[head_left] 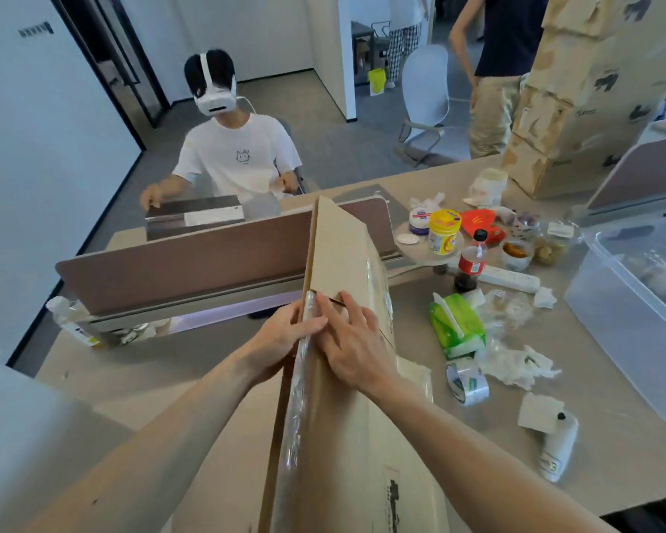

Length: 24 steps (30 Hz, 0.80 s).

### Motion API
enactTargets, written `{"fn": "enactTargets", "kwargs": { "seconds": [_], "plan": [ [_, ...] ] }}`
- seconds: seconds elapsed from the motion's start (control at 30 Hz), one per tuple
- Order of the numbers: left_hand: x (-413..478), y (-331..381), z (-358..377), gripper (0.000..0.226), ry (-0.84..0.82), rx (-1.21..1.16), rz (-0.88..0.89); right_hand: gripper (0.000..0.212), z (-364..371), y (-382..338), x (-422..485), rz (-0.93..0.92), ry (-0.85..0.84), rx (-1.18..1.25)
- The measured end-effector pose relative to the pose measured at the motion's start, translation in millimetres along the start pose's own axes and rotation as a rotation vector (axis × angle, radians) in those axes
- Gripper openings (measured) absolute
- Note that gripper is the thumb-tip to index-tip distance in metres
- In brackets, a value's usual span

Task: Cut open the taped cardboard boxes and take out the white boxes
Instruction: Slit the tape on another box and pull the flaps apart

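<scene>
Steadying one cardboard box | two hands: left hand clasping, right hand flat

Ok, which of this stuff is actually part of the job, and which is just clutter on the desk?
Job: upright brown cardboard box, clear tape along its edge; left hand gripping that edge; right hand flat on its side.
Lying about: silver tape roll; green tissue pack; red-labelled cola bottle; yellow-lidded jar; clear plastic tub.

1. The cardboard box is standing tilted on the desk.
2. The left hand is gripping the box's taped edge.
3. The right hand is lying flat against the box's right face.
4. A tape roll is lying right of the box.
</scene>
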State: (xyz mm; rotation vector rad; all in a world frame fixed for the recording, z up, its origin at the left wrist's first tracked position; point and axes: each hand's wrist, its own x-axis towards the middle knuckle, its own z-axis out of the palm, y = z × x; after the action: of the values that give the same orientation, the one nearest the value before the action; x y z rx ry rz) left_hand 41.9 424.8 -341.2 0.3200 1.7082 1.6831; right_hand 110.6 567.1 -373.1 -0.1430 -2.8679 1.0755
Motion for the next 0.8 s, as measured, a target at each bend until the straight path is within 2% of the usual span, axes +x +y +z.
{"fn": "enactTargets", "kwargs": {
  "seconds": [0.07, 0.17, 0.3, 0.47, 0.67, 0.8],
  "plan": [
    [-2, -9, -1, 0.038, 0.001, -0.028, 0.020, 0.062, 2, -1, -6, -0.016, 0.004, -0.020],
    [-9, -20, -5, 0.034, 0.094, -0.164, 0.012, 0.056, -6, 6, -13, -0.049, 0.082, 0.112],
    [-8, -41, -20, 0.030, 0.167, -0.250, 0.005, 0.058, -5, 30, -22, -0.011, 0.119, 0.183],
    [-5, -83, -35, 0.033, 0.216, -0.260, -0.073, 0.059, 26, 52, -31, 0.041, -0.066, 0.084],
    [-5, -126, -75, 0.027, 0.380, -0.272, -0.173, 0.064, 71, 82, -35, 0.116, -0.286, 0.004],
    [-5, -139, -109, 0.027, 0.422, -0.137, -0.240, 0.064, 103, 105, -40, 0.189, -0.464, -0.119]
  ]
}}
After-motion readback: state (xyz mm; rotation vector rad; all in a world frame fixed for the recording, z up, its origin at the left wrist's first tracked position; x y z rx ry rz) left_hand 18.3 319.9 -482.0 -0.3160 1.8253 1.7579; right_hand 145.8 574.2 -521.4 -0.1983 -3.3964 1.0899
